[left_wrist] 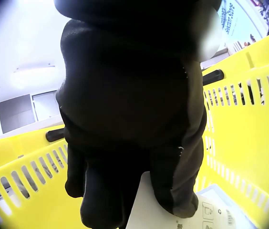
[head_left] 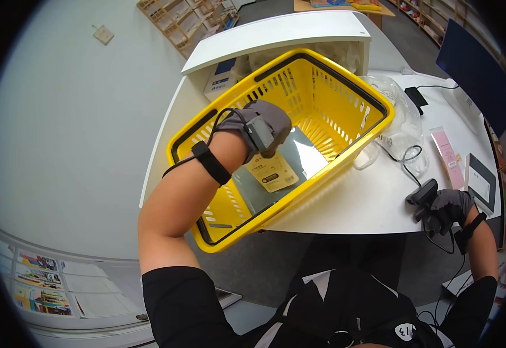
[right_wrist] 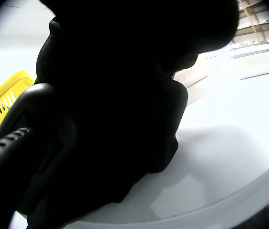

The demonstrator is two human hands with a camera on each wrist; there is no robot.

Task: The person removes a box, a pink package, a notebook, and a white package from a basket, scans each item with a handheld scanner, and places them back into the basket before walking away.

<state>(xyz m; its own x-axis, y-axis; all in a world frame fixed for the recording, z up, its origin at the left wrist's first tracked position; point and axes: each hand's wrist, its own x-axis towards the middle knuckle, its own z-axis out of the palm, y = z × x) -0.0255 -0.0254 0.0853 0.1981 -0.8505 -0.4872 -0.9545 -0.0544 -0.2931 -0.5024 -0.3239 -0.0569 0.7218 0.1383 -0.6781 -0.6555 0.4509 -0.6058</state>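
Inside the yellow basket (head_left: 346, 87), the gloved left hand (head_left: 259, 126) points down and pinches a cream printed card (head_left: 275, 177). A flat, glossy grey item (head_left: 308, 155) lies beside and under the card. In the left wrist view, the card (left_wrist: 156, 210) is between the fingers of the left hand (left_wrist: 129, 114), with basket walls (left_wrist: 249, 129) on both sides. At the table's right front edge, the gloved right hand (head_left: 451, 207) grips a black corded device (head_left: 423, 192). The right wrist view shows the right hand (right_wrist: 110, 109) mostly in dark silhouette; its fingertips are hidden.
The basket rests on a white desk (head_left: 346, 209). To its right are clear plastic bags (head_left: 401, 110), a pink box (head_left: 448, 158), a black-and-white box (head_left: 480, 182) and a monitor (head_left: 478, 75). A blue-and-white box (head_left: 221, 78) stands behind the basket, under the raised shelf (head_left: 282, 35).
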